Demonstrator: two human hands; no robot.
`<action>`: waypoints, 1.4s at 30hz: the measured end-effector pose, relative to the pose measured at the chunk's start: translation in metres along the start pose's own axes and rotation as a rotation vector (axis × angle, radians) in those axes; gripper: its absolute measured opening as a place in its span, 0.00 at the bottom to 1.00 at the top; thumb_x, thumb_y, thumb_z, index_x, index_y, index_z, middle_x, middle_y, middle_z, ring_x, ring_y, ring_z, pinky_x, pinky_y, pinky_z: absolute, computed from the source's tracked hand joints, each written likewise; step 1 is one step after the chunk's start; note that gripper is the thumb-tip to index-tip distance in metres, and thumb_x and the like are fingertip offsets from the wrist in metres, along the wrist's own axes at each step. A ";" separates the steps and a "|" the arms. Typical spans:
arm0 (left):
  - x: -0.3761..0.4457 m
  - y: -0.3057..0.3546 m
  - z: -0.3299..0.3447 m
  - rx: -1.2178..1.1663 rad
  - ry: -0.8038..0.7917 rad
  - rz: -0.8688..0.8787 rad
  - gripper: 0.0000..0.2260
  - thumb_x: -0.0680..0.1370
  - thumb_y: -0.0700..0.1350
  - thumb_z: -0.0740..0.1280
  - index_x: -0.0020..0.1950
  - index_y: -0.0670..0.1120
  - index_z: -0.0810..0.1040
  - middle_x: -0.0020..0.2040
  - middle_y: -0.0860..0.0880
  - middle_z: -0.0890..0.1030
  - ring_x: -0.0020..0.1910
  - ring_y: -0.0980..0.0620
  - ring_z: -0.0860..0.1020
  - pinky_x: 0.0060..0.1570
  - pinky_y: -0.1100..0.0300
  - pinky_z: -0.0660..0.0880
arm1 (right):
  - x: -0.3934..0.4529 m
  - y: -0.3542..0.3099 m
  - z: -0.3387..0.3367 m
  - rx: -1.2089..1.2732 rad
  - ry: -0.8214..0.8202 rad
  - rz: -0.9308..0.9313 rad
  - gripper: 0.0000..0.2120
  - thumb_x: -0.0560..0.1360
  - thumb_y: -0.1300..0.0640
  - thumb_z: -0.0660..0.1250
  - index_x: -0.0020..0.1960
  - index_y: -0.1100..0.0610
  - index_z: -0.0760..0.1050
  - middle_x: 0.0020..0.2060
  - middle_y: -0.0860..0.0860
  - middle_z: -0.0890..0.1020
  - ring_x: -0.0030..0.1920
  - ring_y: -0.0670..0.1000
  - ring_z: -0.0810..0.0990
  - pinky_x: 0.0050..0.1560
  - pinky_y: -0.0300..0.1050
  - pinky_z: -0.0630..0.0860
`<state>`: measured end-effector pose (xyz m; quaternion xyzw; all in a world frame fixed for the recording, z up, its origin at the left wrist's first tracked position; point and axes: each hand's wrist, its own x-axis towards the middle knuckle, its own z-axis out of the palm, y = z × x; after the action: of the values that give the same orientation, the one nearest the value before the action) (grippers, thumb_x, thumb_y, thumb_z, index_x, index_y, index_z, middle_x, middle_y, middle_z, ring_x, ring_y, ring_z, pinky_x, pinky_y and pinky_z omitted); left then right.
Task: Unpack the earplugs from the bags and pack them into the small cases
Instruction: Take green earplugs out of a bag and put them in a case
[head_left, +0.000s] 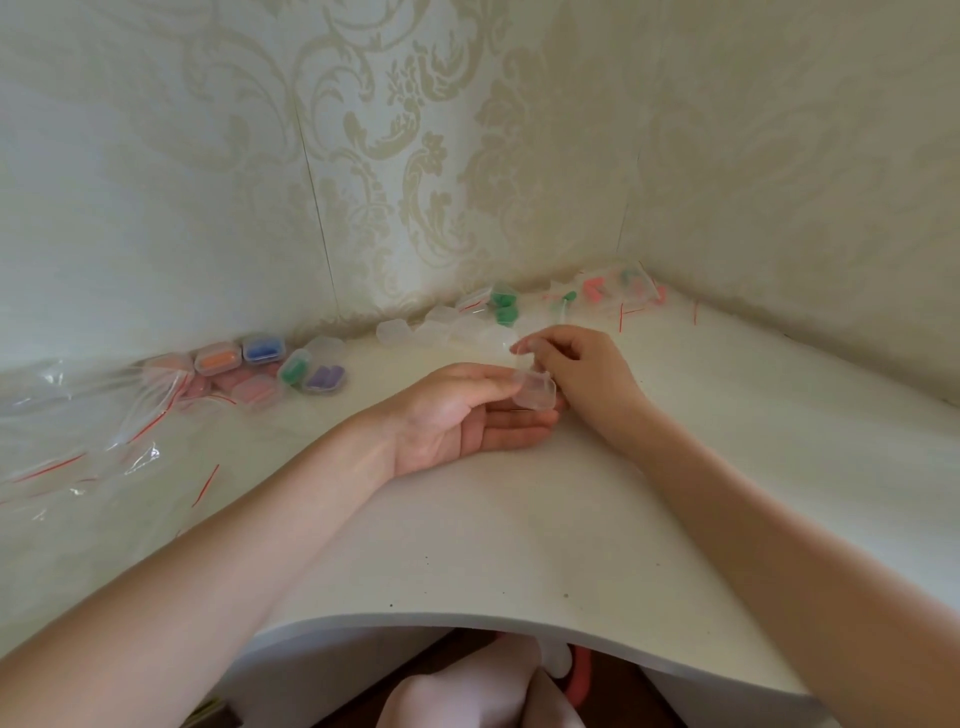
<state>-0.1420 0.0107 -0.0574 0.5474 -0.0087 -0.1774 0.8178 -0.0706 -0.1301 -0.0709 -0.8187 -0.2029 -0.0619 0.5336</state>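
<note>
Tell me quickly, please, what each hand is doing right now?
Left hand: palm up, thumb and fingertips pinching a clear small case.
Right hand: fingers curled at the case's edge; grip cannot be told.

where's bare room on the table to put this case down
Bare: the table from the hands to its near edge, and right of the right hand. Crowded: filled cases and bags at left, empty cases along the wall.

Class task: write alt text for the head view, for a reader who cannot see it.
Two hands hold a clear case over a white table: left hand beneath, right hand beside. Filled cases lie left, bagged earplugs behind.
</note>
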 end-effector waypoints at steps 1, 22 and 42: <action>0.000 0.000 0.000 -0.001 0.003 -0.008 0.11 0.79 0.37 0.59 0.58 0.34 0.75 0.45 0.39 0.83 0.39 0.49 0.83 0.45 0.56 0.81 | 0.001 0.002 0.001 0.007 -0.015 0.013 0.11 0.79 0.58 0.60 0.47 0.54 0.81 0.34 0.45 0.78 0.33 0.42 0.74 0.37 0.37 0.69; 0.011 -0.008 -0.015 0.927 0.663 0.315 0.15 0.78 0.47 0.64 0.63 0.48 0.66 0.32 0.48 0.79 0.21 0.59 0.70 0.20 0.66 0.66 | 0.048 0.022 -0.014 -0.520 0.321 -0.177 0.08 0.79 0.59 0.62 0.52 0.59 0.79 0.45 0.57 0.82 0.52 0.58 0.77 0.49 0.51 0.73; 0.006 -0.014 0.003 0.761 0.481 0.837 0.10 0.71 0.45 0.74 0.51 0.48 0.79 0.45 0.52 0.80 0.42 0.56 0.81 0.40 0.57 0.80 | -0.012 -0.041 0.000 0.059 0.295 -0.042 0.11 0.71 0.55 0.74 0.39 0.61 0.77 0.33 0.52 0.80 0.32 0.45 0.75 0.35 0.37 0.72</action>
<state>-0.1411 0.0014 -0.0702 0.7757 -0.1006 0.3028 0.5445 -0.0978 -0.1192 -0.0393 -0.7802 -0.1411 -0.1865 0.5802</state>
